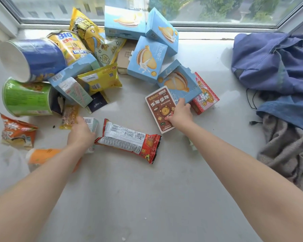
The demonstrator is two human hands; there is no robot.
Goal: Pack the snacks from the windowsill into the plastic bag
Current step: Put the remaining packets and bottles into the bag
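Left hand (80, 133) curls over a white packet (92, 122) — right hand (179, 114) grips the brown box (158, 109) at its right edge.

On the windowsill (164, 189), the right hand (179, 114) is gripping a brown box (158, 105) by its edge. The left hand (80, 132) is lying over a small pale pack (93, 123) beside a red wrapper (128, 138), its fingers blurred.

The pale windowsill (129, 198) bears scattered snack boxes (147, 60), tipped cups (26, 97) and packets (129, 138), plus crumpled cloth (273, 63) at right.
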